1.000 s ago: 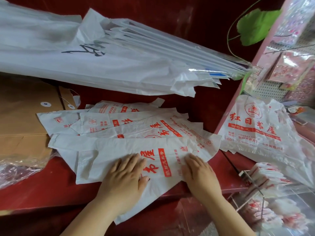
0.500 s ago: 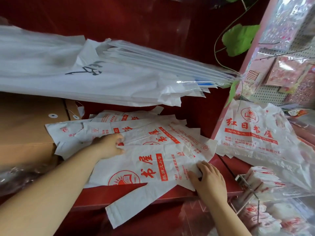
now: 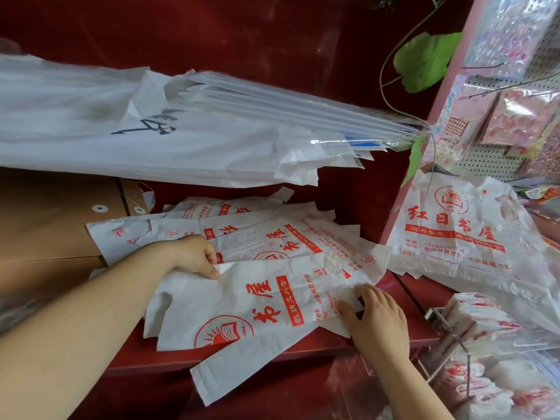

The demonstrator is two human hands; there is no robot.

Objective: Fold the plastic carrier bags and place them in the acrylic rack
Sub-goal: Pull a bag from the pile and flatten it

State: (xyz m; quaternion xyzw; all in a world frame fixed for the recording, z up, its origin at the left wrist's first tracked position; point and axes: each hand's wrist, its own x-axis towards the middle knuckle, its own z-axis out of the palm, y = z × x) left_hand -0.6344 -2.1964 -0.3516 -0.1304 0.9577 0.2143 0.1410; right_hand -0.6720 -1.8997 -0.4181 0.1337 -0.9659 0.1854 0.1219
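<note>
A white carrier bag with red print (image 3: 257, 301) lies flat on the red counter (image 3: 403, 286), one handle strip hanging over the front edge. My left hand (image 3: 194, 256) pinches the bag's upper left edge. My right hand (image 3: 375, 319) presses down on the bag's right end with fingers spread. Several more printed bags (image 3: 272, 228) lie fanned out behind it. The acrylic rack (image 3: 448, 331) stands at the lower right and holds folded bags (image 3: 475, 310).
A big stack of white bags in clear sleeves (image 3: 169, 128) overhangs the back of the counter. Brown envelopes (image 3: 51, 219) lie at the left. A further heap of printed bags (image 3: 454, 234) sits at the right below a pegboard (image 3: 497, 156) of packets.
My left hand moved from the bag's middle up to its top left edge and took hold of it. The bag now lies opened out, showing its round logo. My right hand shifted slightly right.
</note>
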